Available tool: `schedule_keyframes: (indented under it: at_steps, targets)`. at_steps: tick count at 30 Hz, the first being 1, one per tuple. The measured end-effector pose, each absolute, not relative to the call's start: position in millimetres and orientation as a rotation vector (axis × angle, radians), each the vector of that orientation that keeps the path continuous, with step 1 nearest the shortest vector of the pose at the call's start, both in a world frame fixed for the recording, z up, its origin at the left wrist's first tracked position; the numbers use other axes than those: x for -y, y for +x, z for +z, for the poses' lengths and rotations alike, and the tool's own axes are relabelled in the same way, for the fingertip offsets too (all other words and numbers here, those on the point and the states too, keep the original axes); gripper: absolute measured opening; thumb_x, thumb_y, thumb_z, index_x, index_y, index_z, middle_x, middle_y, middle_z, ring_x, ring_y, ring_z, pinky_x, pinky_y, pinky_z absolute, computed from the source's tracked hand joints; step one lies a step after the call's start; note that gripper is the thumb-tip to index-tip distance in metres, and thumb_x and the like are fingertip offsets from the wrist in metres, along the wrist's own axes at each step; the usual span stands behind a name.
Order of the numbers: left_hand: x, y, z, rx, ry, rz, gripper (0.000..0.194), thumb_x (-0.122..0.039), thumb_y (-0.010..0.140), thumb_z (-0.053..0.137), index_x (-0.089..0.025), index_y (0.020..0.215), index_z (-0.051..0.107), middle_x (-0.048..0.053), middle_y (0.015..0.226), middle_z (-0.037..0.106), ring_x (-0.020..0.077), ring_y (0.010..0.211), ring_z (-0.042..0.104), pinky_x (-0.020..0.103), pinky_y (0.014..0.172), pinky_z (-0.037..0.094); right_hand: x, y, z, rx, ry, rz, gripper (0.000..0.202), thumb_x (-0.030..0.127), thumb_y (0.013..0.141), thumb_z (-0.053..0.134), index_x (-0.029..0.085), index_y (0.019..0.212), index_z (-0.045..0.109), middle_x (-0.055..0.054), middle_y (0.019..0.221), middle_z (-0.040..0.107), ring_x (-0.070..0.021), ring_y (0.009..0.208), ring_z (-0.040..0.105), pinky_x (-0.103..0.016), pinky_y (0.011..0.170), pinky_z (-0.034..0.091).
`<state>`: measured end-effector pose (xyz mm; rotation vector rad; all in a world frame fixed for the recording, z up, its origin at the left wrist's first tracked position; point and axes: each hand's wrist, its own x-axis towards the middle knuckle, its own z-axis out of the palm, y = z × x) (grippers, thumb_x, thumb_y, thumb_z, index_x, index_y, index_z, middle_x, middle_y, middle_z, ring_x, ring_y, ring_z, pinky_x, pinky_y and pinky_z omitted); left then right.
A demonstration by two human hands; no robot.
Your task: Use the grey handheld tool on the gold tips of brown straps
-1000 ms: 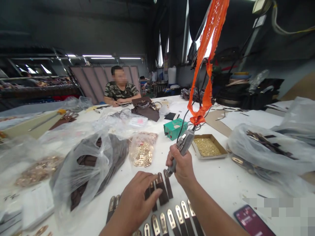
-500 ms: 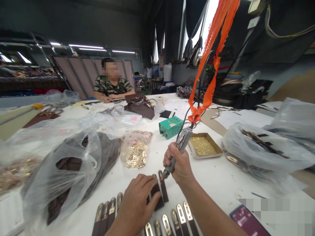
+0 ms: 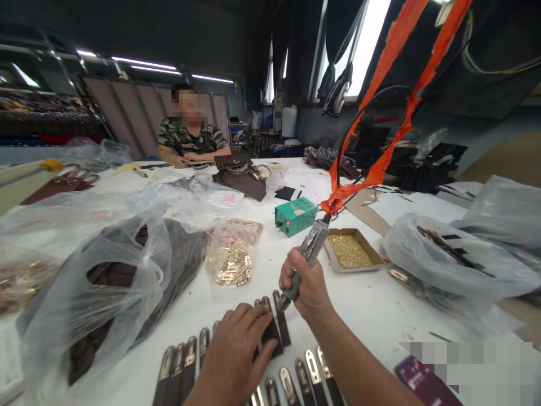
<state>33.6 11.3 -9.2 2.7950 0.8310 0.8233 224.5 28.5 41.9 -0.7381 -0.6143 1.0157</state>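
Note:
My right hand (image 3: 306, 282) is wrapped round a grey electric screwdriver (image 3: 310, 248) that hangs from an orange strap (image 3: 367, 175). The tool's tip is at the metal-ended end of a dark brown strip (image 3: 282, 324). My left hand (image 3: 240, 349) lies over neighbouring brown strips, fingers spread, fingertips resting on them. Rows of brown strips with gold slotted plates (image 3: 190, 352) lie to the left of my left hand, and more plated strips (image 3: 313, 369) lie nearer to me, between my arms.
A green control box (image 3: 296, 216), a tray of small gold pieces (image 3: 350, 251) and a bag of gold plates (image 3: 234, 262) stand beyond my hands. Plastic bags (image 3: 122, 270) of brown parts lie on both sides. A phone (image 3: 425, 383) is at lower right. A person (image 3: 192, 138) sits across the table.
The orange strap has swung right and spread wider. A red light now shows on the green box. Both hands keep nearly the same places, and the view has shifted slightly.

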Motion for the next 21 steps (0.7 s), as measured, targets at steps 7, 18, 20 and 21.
schedule_keyframes:
  at_steps: [7,18,20,21]
  targets:
    - [-10,36,-10,-0.858,2.772,0.857,0.031,-0.020,0.098,0.069,-0.021,0.129,0.071,0.009,0.126,0.075,0.0298,0.111,0.065,0.050,0.090,0.060,-29,223,39,0.614,-0.728,1.042,0.055,0.057,0.077,0.092,0.020,0.085,0.053,0.009,0.060,0.050,-0.0076,0.042,0.048,-0.022,0.042,0.045]
    - [-6,37,-3,-0.887,2.749,0.729,0.033,-0.024,0.099,0.069,-0.018,0.131,0.071,0.009,0.133,0.074,0.0317,0.112,0.063,0.054,0.091,0.056,-25,222,40,0.613,-0.793,0.987,0.055,0.057,0.074,0.094,0.020,0.081,0.053,0.008,0.058,0.051,-0.0083,0.042,0.048,-0.023,0.043,0.046]
    - [-4,38,0,-0.906,2.731,0.643,0.033,-0.026,0.099,0.070,-0.018,0.131,0.071,0.008,0.136,0.074,0.0320,0.114,0.062,0.055,0.093,0.054,-24,222,40,0.625,-0.822,0.920,0.053,0.055,0.076,0.093,0.019,0.081,0.055,0.007,0.058,0.051,-0.0088,0.043,0.049,-0.024,0.043,0.046]
    - [-3,39,1,-0.917,2.723,0.603,0.033,-0.028,0.100,0.070,-0.018,0.131,0.071,0.008,0.137,0.073,0.0321,0.115,0.062,0.056,0.094,0.054,-24,221,39,0.637,-0.833,0.886,0.051,0.054,0.077,0.093,0.019,0.081,0.056,0.007,0.058,0.052,-0.0090,0.043,0.049,-0.024,0.044,0.046]
